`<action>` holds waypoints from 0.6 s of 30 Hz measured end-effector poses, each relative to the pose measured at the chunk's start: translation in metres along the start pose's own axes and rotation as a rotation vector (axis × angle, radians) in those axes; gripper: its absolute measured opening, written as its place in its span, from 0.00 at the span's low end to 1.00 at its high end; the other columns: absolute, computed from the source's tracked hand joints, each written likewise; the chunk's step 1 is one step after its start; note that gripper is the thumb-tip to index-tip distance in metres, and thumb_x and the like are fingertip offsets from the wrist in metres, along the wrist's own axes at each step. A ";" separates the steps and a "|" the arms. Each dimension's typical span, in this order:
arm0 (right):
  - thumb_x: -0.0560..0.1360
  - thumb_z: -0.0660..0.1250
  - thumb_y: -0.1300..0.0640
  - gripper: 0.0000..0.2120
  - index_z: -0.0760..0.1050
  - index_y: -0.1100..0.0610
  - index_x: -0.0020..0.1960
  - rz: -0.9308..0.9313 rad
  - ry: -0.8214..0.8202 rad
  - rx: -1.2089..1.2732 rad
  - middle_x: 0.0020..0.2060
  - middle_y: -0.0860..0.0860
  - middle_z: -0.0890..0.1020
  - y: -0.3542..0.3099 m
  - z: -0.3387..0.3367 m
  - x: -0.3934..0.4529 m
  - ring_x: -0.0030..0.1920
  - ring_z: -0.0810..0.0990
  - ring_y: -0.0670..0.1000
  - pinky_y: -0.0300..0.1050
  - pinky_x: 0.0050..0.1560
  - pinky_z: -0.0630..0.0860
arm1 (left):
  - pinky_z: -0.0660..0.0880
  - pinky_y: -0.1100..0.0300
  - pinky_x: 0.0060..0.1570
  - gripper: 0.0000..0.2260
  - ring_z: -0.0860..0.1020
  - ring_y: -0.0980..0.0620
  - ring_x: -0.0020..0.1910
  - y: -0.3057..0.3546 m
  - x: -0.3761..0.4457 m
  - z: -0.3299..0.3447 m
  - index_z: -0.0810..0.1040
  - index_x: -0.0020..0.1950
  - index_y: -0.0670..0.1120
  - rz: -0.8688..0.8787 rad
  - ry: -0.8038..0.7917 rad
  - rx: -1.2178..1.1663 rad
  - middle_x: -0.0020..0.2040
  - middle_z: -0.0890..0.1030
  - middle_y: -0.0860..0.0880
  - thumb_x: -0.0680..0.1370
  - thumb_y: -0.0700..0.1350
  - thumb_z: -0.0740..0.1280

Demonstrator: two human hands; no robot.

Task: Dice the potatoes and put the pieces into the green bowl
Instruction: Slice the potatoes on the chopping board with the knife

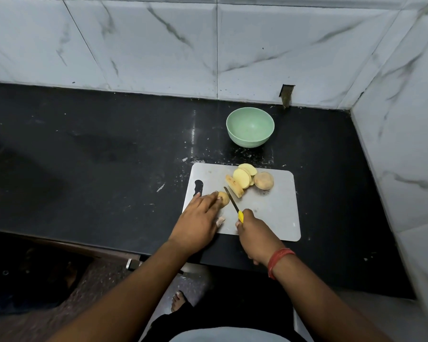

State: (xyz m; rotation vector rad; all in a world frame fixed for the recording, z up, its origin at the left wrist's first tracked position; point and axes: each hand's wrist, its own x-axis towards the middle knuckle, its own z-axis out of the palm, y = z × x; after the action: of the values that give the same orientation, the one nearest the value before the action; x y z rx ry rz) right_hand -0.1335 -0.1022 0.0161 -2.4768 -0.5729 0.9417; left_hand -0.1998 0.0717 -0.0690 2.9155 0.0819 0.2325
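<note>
A grey cutting board [269, 213] lies on the black counter. My left hand [198, 220] holds a small potato piece [224, 198] down near the board's left side. My right hand [253, 233] grips the yellow handle of a knife [234, 203], whose blade stands right beside that piece. Several pale potato slices [242, 178] lean together at the board's far edge, and a whole unpeeled potato [263, 180] sits next to them. The green bowl [250, 129] stands beyond the board and holds nothing.
The black counter [97, 156] stretches far to the left. White marble-look tiles form the back wall [208, 45] and a side wall [405, 119] close on the right. The counter's front edge runs just below the board.
</note>
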 end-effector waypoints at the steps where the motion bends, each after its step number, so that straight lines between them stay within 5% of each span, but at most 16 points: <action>1: 0.83 0.52 0.51 0.08 0.61 0.56 0.55 0.002 0.009 -0.004 0.39 0.54 0.74 -0.001 0.000 0.001 0.32 0.75 0.55 0.48 0.22 0.75 | 0.63 0.49 0.76 0.26 0.71 0.43 0.69 0.003 0.001 -0.002 0.71 0.76 0.42 -0.013 -0.011 -0.009 0.71 0.72 0.44 0.82 0.55 0.58; 6: 0.83 0.52 0.52 0.08 0.62 0.57 0.54 0.022 0.000 -0.002 0.40 0.55 0.75 -0.002 -0.001 0.005 0.32 0.76 0.56 0.50 0.24 0.77 | 0.75 0.52 0.58 0.25 0.69 0.46 0.61 0.021 0.005 -0.007 0.68 0.77 0.45 -0.110 -0.042 -0.154 0.62 0.70 0.44 0.82 0.53 0.63; 8: 0.83 0.52 0.52 0.08 0.62 0.57 0.54 0.024 -0.007 0.006 0.40 0.55 0.74 -0.001 -0.001 0.006 0.31 0.75 0.55 0.49 0.23 0.76 | 0.73 0.49 0.64 0.24 0.70 0.44 0.63 0.016 0.004 -0.006 0.70 0.75 0.43 -0.104 0.004 -0.169 0.64 0.71 0.44 0.82 0.53 0.64; 11: 0.83 0.52 0.52 0.09 0.62 0.58 0.55 0.023 -0.015 0.007 0.40 0.55 0.74 -0.001 -0.001 0.005 0.31 0.75 0.55 0.50 0.24 0.76 | 0.58 0.47 0.78 0.24 0.68 0.44 0.72 0.005 0.000 -0.001 0.72 0.73 0.40 -0.020 0.043 -0.154 0.72 0.70 0.43 0.82 0.54 0.62; 18: 0.83 0.51 0.53 0.07 0.62 0.58 0.53 0.053 -0.041 0.043 0.40 0.56 0.75 -0.009 0.003 0.006 0.27 0.76 0.56 0.47 0.21 0.75 | 0.55 0.45 0.79 0.23 0.67 0.44 0.75 -0.010 -0.002 0.003 0.73 0.72 0.41 0.146 0.003 -0.057 0.73 0.71 0.42 0.83 0.54 0.61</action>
State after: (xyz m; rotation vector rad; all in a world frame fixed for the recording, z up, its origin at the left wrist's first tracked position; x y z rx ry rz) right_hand -0.1335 -0.0905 0.0155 -2.4500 -0.4971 1.0161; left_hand -0.2022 0.0806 -0.0740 2.8668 -0.1351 0.2586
